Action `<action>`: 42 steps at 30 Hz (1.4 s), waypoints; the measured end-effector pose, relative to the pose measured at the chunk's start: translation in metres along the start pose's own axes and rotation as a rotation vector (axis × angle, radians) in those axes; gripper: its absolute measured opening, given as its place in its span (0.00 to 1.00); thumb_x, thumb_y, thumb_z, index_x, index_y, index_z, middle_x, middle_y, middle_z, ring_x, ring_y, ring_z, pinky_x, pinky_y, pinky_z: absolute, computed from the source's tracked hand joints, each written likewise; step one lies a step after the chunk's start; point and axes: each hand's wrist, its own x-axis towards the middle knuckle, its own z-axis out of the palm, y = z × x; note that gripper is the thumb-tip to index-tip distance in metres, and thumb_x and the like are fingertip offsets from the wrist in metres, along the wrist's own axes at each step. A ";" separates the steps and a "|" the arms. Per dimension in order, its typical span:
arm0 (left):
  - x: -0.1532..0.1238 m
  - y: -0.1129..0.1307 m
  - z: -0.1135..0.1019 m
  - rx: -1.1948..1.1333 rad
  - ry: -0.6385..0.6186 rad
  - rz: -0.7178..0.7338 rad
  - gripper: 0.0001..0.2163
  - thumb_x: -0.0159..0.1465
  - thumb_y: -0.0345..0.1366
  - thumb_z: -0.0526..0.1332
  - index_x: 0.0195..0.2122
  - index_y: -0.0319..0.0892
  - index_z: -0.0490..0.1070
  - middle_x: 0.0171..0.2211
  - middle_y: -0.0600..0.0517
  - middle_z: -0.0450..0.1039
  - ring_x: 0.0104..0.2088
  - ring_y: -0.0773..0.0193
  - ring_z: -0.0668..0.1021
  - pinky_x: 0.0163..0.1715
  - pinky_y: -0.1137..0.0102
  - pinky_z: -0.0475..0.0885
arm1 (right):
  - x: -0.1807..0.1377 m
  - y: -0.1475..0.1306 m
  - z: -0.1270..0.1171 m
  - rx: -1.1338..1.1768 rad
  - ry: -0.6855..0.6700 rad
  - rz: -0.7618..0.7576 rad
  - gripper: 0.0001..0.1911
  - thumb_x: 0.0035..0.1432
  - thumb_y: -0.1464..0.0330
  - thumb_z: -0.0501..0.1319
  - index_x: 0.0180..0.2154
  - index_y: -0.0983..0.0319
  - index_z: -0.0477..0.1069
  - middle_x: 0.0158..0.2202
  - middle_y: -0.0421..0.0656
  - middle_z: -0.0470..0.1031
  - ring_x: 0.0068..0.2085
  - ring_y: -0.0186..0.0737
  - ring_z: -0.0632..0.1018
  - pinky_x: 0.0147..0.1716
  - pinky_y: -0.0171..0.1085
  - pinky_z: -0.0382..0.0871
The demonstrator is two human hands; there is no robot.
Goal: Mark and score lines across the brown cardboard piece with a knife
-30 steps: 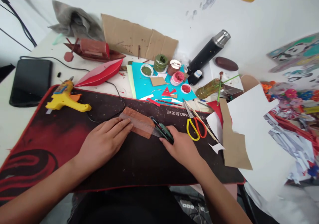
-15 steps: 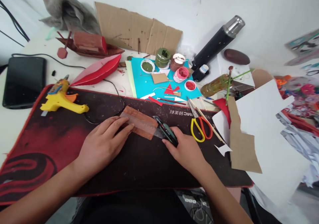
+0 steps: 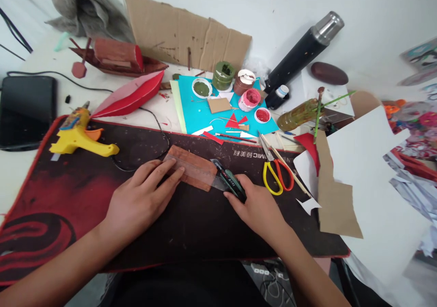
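Note:
A brown painted cardboard piece (image 3: 201,165) lies on the black and red desk mat (image 3: 61,193). A clear ruler (image 3: 196,176) rests across it. My left hand (image 3: 141,202) lies flat, fingers stretched out, pressing the ruler's left end down on the piece. My right hand (image 3: 256,207) is closed around a green and black utility knife (image 3: 229,181), whose tip sits at the ruler's right end beside the cardboard.
Yellow-and-red scissors (image 3: 275,170) lie right of my right hand. A yellow glue gun (image 3: 80,136) sits at the mat's left, a red paper hull (image 3: 128,97) and a brown model boat (image 3: 116,58) behind. Paint pots (image 3: 251,99), a black flask (image 3: 302,52), white paper (image 3: 368,170) and a dark tablet (image 3: 25,109) surround.
Both hands, the ruler and the knife keep the same hold on the cardboard piece. Only the view has tilted and drifted a little.

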 end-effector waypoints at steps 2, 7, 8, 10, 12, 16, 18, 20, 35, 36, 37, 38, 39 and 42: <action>-0.001 0.000 0.000 0.014 -0.020 -0.020 0.32 0.75 0.32 0.65 0.79 0.55 0.64 0.68 0.44 0.79 0.62 0.43 0.82 0.57 0.53 0.84 | 0.000 0.000 0.000 -0.001 0.001 0.006 0.16 0.71 0.58 0.64 0.55 0.57 0.75 0.33 0.45 0.87 0.35 0.56 0.89 0.31 0.39 0.65; -0.004 0.001 0.001 -0.016 -0.061 -0.053 0.35 0.76 0.32 0.64 0.82 0.58 0.58 0.68 0.45 0.79 0.62 0.43 0.82 0.56 0.53 0.84 | 0.000 0.000 -0.001 0.000 0.002 0.005 0.15 0.72 0.58 0.64 0.55 0.57 0.76 0.33 0.44 0.86 0.34 0.54 0.88 0.31 0.38 0.64; -0.005 0.001 0.002 -0.014 -0.064 -0.049 0.36 0.76 0.32 0.64 0.82 0.58 0.57 0.69 0.45 0.78 0.62 0.43 0.82 0.56 0.53 0.84 | 0.000 0.001 -0.002 -0.001 0.002 0.006 0.15 0.72 0.58 0.64 0.55 0.56 0.76 0.33 0.44 0.86 0.34 0.53 0.88 0.31 0.38 0.64; -0.005 0.001 0.002 -0.007 -0.066 -0.040 0.38 0.76 0.32 0.63 0.83 0.58 0.53 0.71 0.44 0.77 0.62 0.43 0.82 0.56 0.53 0.84 | 0.000 0.002 -0.002 -0.005 0.001 0.006 0.15 0.72 0.58 0.64 0.56 0.56 0.75 0.33 0.43 0.86 0.34 0.53 0.88 0.31 0.38 0.64; -0.004 0.001 0.001 -0.004 -0.065 -0.029 0.40 0.76 0.32 0.64 0.84 0.57 0.49 0.71 0.44 0.76 0.62 0.42 0.83 0.56 0.52 0.84 | 0.000 0.003 -0.002 -0.005 0.002 0.003 0.15 0.72 0.58 0.64 0.56 0.56 0.75 0.33 0.43 0.86 0.34 0.53 0.88 0.31 0.38 0.65; 0.001 0.001 -0.002 0.009 -0.037 0.013 0.43 0.75 0.30 0.65 0.85 0.54 0.43 0.68 0.43 0.80 0.62 0.43 0.83 0.58 0.52 0.83 | 0.000 0.004 -0.001 0.001 0.010 0.001 0.15 0.72 0.58 0.64 0.56 0.56 0.76 0.33 0.44 0.86 0.34 0.53 0.88 0.31 0.38 0.65; 0.003 0.001 -0.003 0.020 -0.028 0.040 0.43 0.75 0.29 0.64 0.86 0.51 0.43 0.67 0.42 0.80 0.63 0.44 0.83 0.61 0.52 0.82 | 0.000 0.004 -0.002 0.002 0.008 0.005 0.16 0.72 0.58 0.64 0.56 0.56 0.76 0.33 0.44 0.86 0.34 0.54 0.88 0.31 0.38 0.65; 0.005 0.001 -0.004 0.028 -0.031 0.063 0.43 0.76 0.29 0.63 0.86 0.49 0.42 0.68 0.41 0.80 0.64 0.45 0.83 0.63 0.52 0.81 | 0.000 0.004 -0.002 0.004 0.003 0.008 0.16 0.72 0.58 0.65 0.56 0.57 0.76 0.33 0.45 0.87 0.34 0.55 0.88 0.31 0.39 0.65; 0.005 0.000 -0.003 -0.005 -0.034 0.062 0.40 0.77 0.29 0.61 0.85 0.50 0.44 0.72 0.43 0.75 0.68 0.48 0.81 0.67 0.55 0.79 | 0.001 0.001 -0.006 0.028 -0.014 0.026 0.15 0.71 0.60 0.66 0.55 0.56 0.76 0.33 0.43 0.86 0.35 0.54 0.89 0.31 0.37 0.65; 0.005 0.000 -0.003 -0.002 -0.025 0.066 0.40 0.77 0.29 0.61 0.85 0.50 0.45 0.72 0.43 0.76 0.68 0.49 0.81 0.67 0.55 0.79 | 0.001 0.001 -0.006 0.028 -0.011 0.027 0.15 0.71 0.60 0.66 0.55 0.56 0.76 0.33 0.43 0.86 0.35 0.54 0.89 0.31 0.37 0.65; 0.005 0.000 -0.003 0.004 -0.020 0.071 0.39 0.77 0.29 0.61 0.85 0.48 0.46 0.72 0.43 0.76 0.68 0.49 0.81 0.67 0.56 0.78 | 0.001 0.000 -0.007 0.027 -0.010 0.028 0.15 0.71 0.60 0.66 0.55 0.56 0.76 0.33 0.43 0.86 0.35 0.54 0.89 0.31 0.37 0.66; 0.005 0.000 -0.003 0.015 -0.018 0.079 0.38 0.78 0.29 0.61 0.85 0.47 0.47 0.72 0.42 0.76 0.68 0.49 0.81 0.67 0.57 0.78 | 0.000 0.000 -0.007 0.026 -0.010 0.029 0.15 0.71 0.61 0.66 0.55 0.57 0.76 0.33 0.43 0.87 0.35 0.55 0.89 0.31 0.38 0.66; 0.005 0.000 -0.004 0.029 -0.018 0.090 0.37 0.78 0.29 0.61 0.85 0.45 0.49 0.72 0.41 0.76 0.67 0.49 0.81 0.67 0.57 0.78 | 0.000 0.000 -0.007 0.024 -0.011 0.030 0.15 0.71 0.61 0.66 0.55 0.57 0.76 0.33 0.44 0.87 0.35 0.55 0.89 0.31 0.38 0.66; 0.007 0.001 -0.004 0.081 -0.022 0.127 0.35 0.77 0.28 0.61 0.83 0.39 0.52 0.70 0.38 0.77 0.66 0.47 0.82 0.66 0.56 0.78 | 0.000 -0.001 -0.008 0.019 -0.015 0.030 0.14 0.71 0.61 0.66 0.55 0.57 0.77 0.33 0.44 0.87 0.36 0.56 0.89 0.31 0.38 0.67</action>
